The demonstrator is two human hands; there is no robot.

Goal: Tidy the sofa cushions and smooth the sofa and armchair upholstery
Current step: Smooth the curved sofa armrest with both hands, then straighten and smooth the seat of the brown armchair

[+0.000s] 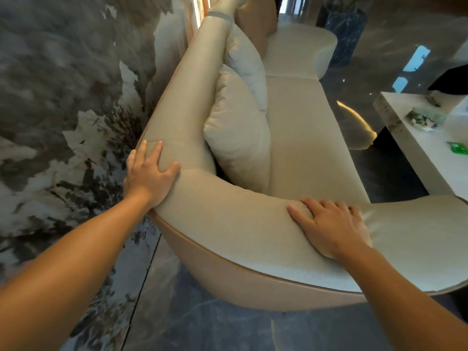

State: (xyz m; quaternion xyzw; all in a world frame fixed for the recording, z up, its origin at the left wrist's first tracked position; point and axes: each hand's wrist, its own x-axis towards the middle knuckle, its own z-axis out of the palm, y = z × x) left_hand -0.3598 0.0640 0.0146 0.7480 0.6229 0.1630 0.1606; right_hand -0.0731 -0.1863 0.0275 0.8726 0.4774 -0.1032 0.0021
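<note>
Item: long cream fabric sofa [304, 138] with tan leather outer shell, set against a grey marbled wall panel [63, 97]. I see my left hand [149, 173] spread flat on the curved backrest corner, my right hand [331, 226] flat, fingers extended, on the armrest top. Two pale cream cushions [238, 127] lean along the backrest; a tan cushion [255, 24] stands beyond. White stone-topped table [417, 138] near the seat front, carrying a green packet [458, 148]. No legible writing.
</note>
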